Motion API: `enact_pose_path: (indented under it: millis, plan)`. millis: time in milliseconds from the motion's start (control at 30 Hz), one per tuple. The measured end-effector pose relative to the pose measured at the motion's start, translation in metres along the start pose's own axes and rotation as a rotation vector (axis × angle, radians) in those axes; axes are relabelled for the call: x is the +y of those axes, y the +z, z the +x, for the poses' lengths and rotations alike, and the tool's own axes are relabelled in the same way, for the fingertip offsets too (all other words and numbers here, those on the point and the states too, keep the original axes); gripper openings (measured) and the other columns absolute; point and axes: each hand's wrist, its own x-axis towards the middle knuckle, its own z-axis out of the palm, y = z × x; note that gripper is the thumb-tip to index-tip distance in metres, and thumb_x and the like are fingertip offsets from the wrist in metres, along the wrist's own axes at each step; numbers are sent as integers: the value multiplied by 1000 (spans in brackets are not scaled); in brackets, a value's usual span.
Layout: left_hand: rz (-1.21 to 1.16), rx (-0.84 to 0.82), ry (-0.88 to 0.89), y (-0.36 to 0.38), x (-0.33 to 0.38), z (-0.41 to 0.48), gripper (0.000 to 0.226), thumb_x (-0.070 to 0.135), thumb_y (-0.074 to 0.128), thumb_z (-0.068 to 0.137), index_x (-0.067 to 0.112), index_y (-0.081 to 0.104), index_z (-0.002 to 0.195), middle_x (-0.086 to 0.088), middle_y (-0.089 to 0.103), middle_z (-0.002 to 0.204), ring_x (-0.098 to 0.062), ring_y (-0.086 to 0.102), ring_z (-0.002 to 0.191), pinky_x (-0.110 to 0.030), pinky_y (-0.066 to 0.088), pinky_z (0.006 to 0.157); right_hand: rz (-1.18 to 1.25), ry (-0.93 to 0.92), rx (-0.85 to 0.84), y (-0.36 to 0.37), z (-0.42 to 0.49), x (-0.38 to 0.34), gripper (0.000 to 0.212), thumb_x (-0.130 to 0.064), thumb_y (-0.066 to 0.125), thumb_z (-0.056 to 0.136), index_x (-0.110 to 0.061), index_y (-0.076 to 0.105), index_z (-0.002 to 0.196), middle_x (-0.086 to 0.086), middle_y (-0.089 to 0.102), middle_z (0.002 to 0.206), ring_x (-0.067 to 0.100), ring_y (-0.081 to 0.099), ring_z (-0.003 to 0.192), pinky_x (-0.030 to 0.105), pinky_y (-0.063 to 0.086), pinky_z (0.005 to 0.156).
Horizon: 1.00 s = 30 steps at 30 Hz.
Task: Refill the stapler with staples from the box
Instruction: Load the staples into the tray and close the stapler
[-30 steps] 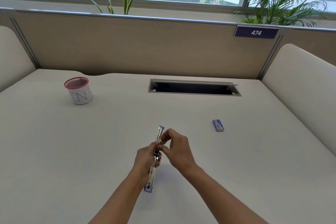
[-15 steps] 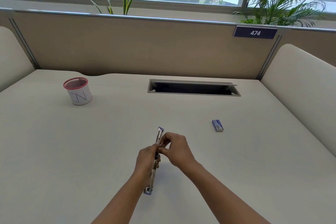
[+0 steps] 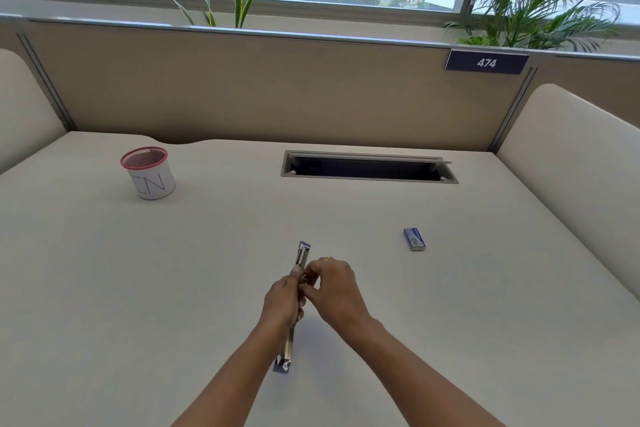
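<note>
A slim metal stapler (image 3: pixel 302 255) with blue ends lies swung fully open in a long line above the desk, its near end (image 3: pixel 284 359) pointing at me. My left hand (image 3: pixel 282 302) grips its middle from the left. My right hand (image 3: pixel 332 288) pinches at the same spot from the right, fingertips closed against the metal channel; whether a staple strip sits between them is hidden. The small blue staple box (image 3: pixel 414 238) lies on the desk to the right, well apart from both hands.
A white mesh cup with a red rim (image 3: pixel 148 172) stands at the far left. A dark cable slot (image 3: pixel 367 170) is cut into the desk (image 3: pixel 138 288) at the back. Beige partitions rise behind and on the right side.
Both hands and the stapler have stayed at nearly the same spot. The right fingers have closed in a little tighter over the stapler's middle.
</note>
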Motion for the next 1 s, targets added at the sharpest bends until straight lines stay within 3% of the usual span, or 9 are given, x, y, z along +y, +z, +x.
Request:
enact_pose_path:
  millis: [400, 567, 800, 1000]
  plan:
    - [1, 53, -31, 3, 1, 1, 42, 34, 35, 99, 12, 55, 69, -3, 38, 51, -14, 32, 41, -16, 26, 32, -18, -18, 83, 7, -6, 1, 9, -8, 60, 81, -6, 69, 83, 9, 67, 87, 13, 53, 74, 5, 32, 61]
    - [81, 112, -47, -1, 3, 8, 46, 35, 31, 99, 10, 48, 64, -5, 42, 52, -15, 36, 36, -21, 28, 38, -60, -115, 76, 14, -12, -5, 12, 1, 53, 80, 2, 65, 80, 18, 65, 83, 31, 60, 76, 29, 41, 67]
    - [16, 105, -30, -2, 12, 7, 45, 33, 33, 99, 9, 49, 65, -4, 41, 51, -13, 34, 37, -15, 27, 30, -78, -167, 46, 7, -3, -7, 10, -4, 58, 81, 1, 65, 83, 16, 64, 87, 29, 59, 77, 35, 47, 72]
    - [50, 100, -73, -1, 8, 11, 46, 39, 32, 98, 8, 52, 71, -7, 47, 61, -17, 38, 46, -23, 30, 42, -130, -200, 82, 15, -7, -3, 7, -2, 57, 68, 3, 62, 66, 18, 62, 67, 34, 56, 55, 40, 52, 51]
